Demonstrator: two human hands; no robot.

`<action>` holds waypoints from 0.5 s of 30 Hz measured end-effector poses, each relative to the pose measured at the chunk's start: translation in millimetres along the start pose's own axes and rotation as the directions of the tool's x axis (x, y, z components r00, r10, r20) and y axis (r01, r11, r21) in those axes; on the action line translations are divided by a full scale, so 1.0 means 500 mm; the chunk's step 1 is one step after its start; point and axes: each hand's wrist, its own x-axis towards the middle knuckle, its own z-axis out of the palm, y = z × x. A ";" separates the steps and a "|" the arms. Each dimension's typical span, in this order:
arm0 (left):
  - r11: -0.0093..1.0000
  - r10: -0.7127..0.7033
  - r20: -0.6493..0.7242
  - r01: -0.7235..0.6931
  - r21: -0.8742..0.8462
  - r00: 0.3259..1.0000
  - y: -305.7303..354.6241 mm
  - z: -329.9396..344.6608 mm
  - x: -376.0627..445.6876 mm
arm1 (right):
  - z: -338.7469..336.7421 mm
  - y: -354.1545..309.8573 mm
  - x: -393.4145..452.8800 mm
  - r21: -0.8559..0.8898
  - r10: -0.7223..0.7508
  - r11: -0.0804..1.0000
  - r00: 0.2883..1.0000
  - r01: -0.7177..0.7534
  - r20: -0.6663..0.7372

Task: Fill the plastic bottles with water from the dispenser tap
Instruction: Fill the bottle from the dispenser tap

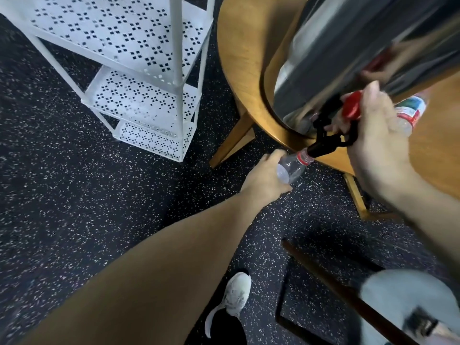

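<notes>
While the left hand (263, 178) grips a clear plastic bottle (292, 168) under the black tap (323, 143) and the right hand (378, 135) holds its red lever (352, 105), filling looks barely begun.

The left hand (263, 174) reaches far forward on a straight arm, fingers curled in a grip. The right hand (373, 135), raised higher, curls its fingers, thumb up.

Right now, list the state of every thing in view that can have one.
Clear plastic bottle: uncapped, tilted, mouth at the tap spout, gripped by the left hand.
Dispenser tap: right hand on its red handle; flow not visible.
Steel dispenser: standing on the wooden table.
Labelled bottle: on the table behind the right hand; fill unclear.
</notes>
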 end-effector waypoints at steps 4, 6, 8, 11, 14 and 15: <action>1.000 0.007 -0.008 -0.007 -0.007 1.000 0.003 0.000 0.005 | 0.007 0.004 0.004 -0.107 0.046 0.993 0.999 -0.044 0.014; 1.000 0.009 -0.008 -0.009 -0.008 1.000 0.002 0.000 0.005 | 0.004 0.003 0.004 -0.154 0.024 0.988 0.998 -0.015 0.058; 1.000 0.013 -0.012 -0.014 -0.013 1.000 0.000 0.001 0.003 | 0.006 0.000 0.001 -0.183 0.004 0.983 0.995 0.014 0.101; 1.000 0.008 -0.011 -0.008 -0.009 1.000 -0.003 0.004 0.000 | 0.005 0.006 -0.002 -0.220 -0.031 0.973 0.988 0.064 0.153; 1.000 -0.002 -0.007 0.002 -0.020 1.000 -0.004 0.005 0.000 | 0.001 0.015 0.001 -0.295 -0.051 0.950 0.983 0.102 0.175; 1.000 -0.004 -0.003 0.004 -0.020 1.000 -0.003 0.004 0.001 | 0.000 0.016 0.001 -0.308 -0.057 0.945 0.981 0.113 0.187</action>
